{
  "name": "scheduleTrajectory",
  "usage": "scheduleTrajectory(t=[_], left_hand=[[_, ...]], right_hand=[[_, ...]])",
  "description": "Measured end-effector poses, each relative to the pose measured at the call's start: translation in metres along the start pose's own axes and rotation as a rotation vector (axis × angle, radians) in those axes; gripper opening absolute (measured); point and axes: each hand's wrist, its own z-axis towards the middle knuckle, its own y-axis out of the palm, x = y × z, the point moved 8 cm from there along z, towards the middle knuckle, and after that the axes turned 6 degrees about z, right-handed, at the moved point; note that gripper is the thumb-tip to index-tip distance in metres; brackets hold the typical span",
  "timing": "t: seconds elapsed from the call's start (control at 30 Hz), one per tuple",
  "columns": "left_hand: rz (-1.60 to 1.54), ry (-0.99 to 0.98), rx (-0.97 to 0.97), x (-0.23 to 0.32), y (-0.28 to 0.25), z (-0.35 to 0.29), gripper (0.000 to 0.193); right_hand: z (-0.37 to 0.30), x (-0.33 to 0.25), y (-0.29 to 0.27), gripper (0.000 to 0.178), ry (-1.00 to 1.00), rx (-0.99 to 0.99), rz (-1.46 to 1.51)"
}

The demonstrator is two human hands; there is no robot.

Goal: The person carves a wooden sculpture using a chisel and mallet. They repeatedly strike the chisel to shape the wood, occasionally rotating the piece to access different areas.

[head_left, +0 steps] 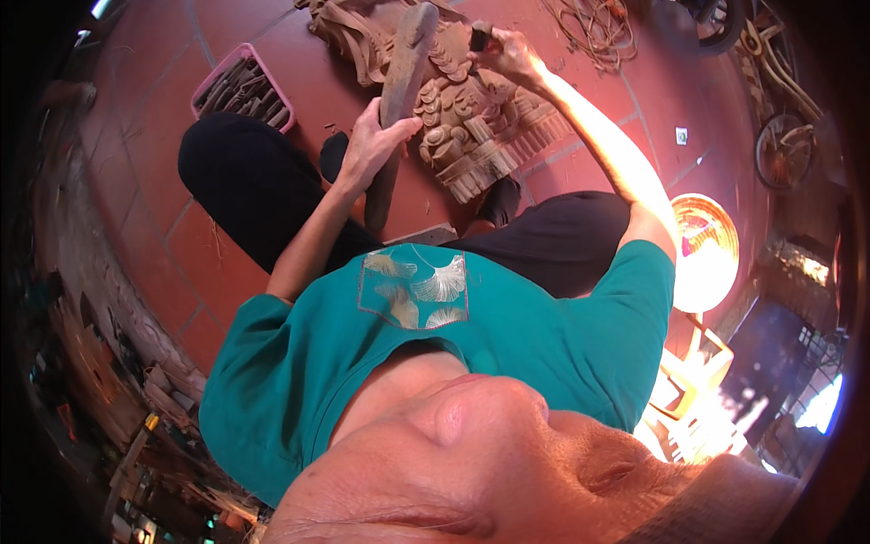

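My left hand [373, 143] is wrapped round the middle of a long, worn wooden bar [410, 68], which stands tilted over my lap with its thicker end pointing away from me. In my right hand [509, 58], a small dark object with a reddish part [482, 38] is gripped; its kind cannot be made out. Beneath and between both hands lies an ornately carved piece of brown wood [471, 127], with layered relief and ridged edges. Part of the carving is hidden behind the bar. My right hand is just above its far right part.
A pink plastic basket [243, 88] full of slim wooden-looking pieces stands at the left on the red tiled floor [136, 172]. Coiled cord [598, 32] lies at the far right. A round, brightly lit basin-like thing [707, 254] and a wheel [785, 150] are farther right.
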Motion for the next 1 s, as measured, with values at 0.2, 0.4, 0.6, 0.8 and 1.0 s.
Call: scheduleTrajectory(t=[0.2,0.4,0.6,0.8,1.0], left_hand=[[0.082,0.119,0.094,-0.002,-0.007,-0.001,0.051],[0.018,0.135,0.069,0.0,0.001,-0.005,0.049],[-0.099,0.177,0.057,0.018,0.015,-0.025,0.053],[-0.106,0.111,-0.007,0.019,0.031,-0.048,0.062],[-0.024,0.079,0.013,0.009,0.03,-0.049,0.062]], right_hand=[[-0.005,-0.008,0.008,0.036,-0.277,0.062,-0.074],[-0.012,0.023,-0.075,0.031,-0.141,0.27,-0.111],[0.002,0.015,-0.059,0.028,-0.05,0.15,0.142],[0.016,0.022,-0.023,0.027,0.012,0.089,0.205],[0.018,0.018,-0.013,0.026,0.16,0.064,0.379]])
